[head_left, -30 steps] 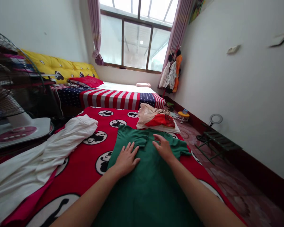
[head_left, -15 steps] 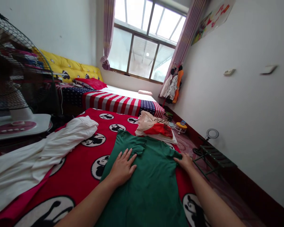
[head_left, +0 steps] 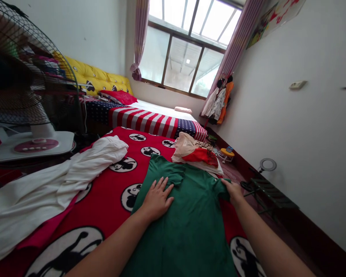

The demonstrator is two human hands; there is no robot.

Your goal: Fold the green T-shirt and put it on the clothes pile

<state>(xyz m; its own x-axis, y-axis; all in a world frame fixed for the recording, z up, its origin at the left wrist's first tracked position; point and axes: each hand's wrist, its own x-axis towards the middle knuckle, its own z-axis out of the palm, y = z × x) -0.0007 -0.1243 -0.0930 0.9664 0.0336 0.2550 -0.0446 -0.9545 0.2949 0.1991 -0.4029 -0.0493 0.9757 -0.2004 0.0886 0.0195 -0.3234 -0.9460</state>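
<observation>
our hands on a green t-shirt
left hand lies open and flat; right hand, further out than before, grips the sleeve over a red blanket.

Red cartoon-print bed blanket on top. Green T-shirt lies spread flat, center-right. White garment lies bunched along the left side. Beige-and-red clothes pile sits far right, just beyond the shirt.
</observation>
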